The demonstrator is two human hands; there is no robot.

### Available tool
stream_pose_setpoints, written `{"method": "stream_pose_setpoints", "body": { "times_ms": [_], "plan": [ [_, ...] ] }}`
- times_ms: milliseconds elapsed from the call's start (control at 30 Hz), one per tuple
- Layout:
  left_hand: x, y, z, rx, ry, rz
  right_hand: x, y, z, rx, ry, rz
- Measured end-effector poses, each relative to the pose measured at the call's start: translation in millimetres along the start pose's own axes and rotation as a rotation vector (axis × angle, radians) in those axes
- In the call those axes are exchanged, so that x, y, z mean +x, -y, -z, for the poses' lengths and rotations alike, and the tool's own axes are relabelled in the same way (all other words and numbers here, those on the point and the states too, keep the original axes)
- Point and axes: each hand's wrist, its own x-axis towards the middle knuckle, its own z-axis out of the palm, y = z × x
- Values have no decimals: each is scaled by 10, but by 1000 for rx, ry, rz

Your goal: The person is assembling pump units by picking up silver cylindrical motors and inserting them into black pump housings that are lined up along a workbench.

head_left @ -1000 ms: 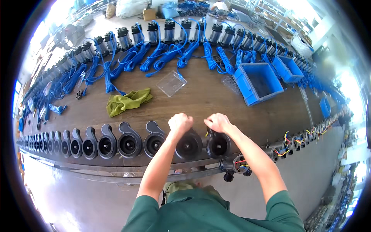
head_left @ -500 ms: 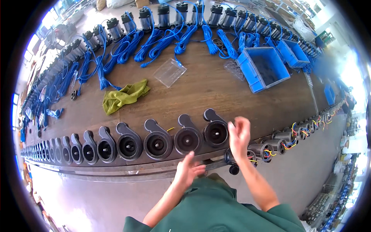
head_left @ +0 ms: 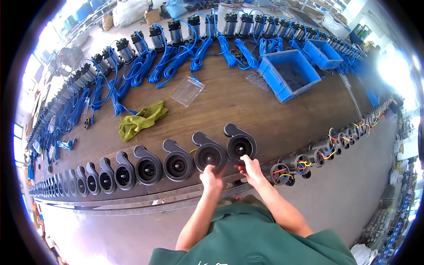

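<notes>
Both hands at the black pump housings on the bench edge.
My left hand (head_left: 211, 178) grips one housing (head_left: 209, 155) at its near rim; my right hand (head_left: 251, 167) pinches the next housing (head_left: 240, 145), keeping the row (head_left: 132, 168) aligned on the bench (head_left: 247, 106).

1. Dark green short-sleeved top, plain woven cloth, filling the lower middle of the view.
2. Sleeves ending above the elbows; both forearms bare from there down.
3. Small strip of pale lettering or stitching at the very bottom edge of the green top, too cut off to make out.
4. Patch of lighter olive-green cloth just above the top's collar line, between the two forearms.
5. Left hand (head_left: 211, 179) bare: no glove, ring or watch visible.
6. Right hand (head_left: 251, 168) bare likewise, wrist uncovered.
</notes>
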Motion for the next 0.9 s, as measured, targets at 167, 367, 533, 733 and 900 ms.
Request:
{"method": "stream_pose_setpoints", "body": {
  "times_ms": [167,367,533,733,900],
  "plan": [
    [42,26,-1,66,29,19,-71,116,87,7,23,-1],
    [-737,166,196,330,107,-154,-1103,95,576,-390,323,712],
    [-1195,1105,592,1411,503,-938,-1068,-268,2372,-905,83,1126],
    [-1025,2367,634,2254,859,-1399,-79,-647,3517,-1486,84,1157],
    [-1107,2379,370,2218,930,-1451,304,-666,3634,-1579,406,1196]
  ]
}}
